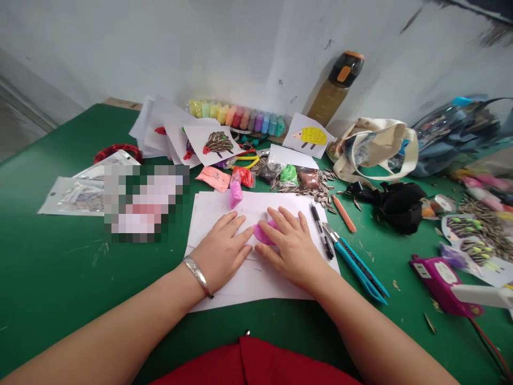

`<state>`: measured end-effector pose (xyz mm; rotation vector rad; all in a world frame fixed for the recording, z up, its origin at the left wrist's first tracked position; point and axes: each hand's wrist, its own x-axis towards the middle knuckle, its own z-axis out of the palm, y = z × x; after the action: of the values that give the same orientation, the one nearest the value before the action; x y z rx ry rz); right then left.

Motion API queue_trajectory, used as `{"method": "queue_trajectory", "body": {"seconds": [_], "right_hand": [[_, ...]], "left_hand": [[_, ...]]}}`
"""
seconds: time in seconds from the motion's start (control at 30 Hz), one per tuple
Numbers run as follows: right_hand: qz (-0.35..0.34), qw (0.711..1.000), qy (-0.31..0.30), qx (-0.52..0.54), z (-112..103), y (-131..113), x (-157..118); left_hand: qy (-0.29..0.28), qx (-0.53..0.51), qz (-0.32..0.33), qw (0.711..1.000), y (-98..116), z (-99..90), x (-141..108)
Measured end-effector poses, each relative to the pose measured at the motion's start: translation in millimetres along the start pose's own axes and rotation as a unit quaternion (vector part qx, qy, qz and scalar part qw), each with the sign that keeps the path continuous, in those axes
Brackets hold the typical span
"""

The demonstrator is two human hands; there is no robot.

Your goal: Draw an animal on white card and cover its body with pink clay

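Flat purple piece (262, 233) under right hand (294, 243), at its 10 o'clock (12 = away from wearer)
Right hand palm down, fingers spread over the piece, nothing pinched; it's the nearer hand. Left hand (220, 246) also palm down, fingers slightly apart, gripping nothing; piece sits at its 2 o'clock, index tip right at the near-left edge, can't tell if touching. Visible part looks a bit longer along 9–3, but fingers cover the far side so true long axis unclear. Piece lies on white paper (248, 289); pink-purple packet (236, 195) at its 11, black pen (321, 230) at its 3, blue cutter (356, 264) beyond the pen at 4
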<state>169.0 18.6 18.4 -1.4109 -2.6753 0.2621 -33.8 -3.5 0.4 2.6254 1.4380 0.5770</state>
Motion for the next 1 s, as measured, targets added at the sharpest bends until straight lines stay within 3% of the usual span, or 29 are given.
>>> {"method": "queue_trajectory", "body": {"seconds": [0.2,1.0], "right_hand": [[-0.016,0.999,0.032,-0.031,-0.4,-2.6,0.3],[-0.017,0.998,0.051,-0.026,0.4,4.4,-1.7]], "left_hand": [[0.001,-0.009,-0.006,1.000,0.8,-0.1,0.2],[0.011,-0.013,-0.011,1.000,1.1,0.2,0.7]]}}
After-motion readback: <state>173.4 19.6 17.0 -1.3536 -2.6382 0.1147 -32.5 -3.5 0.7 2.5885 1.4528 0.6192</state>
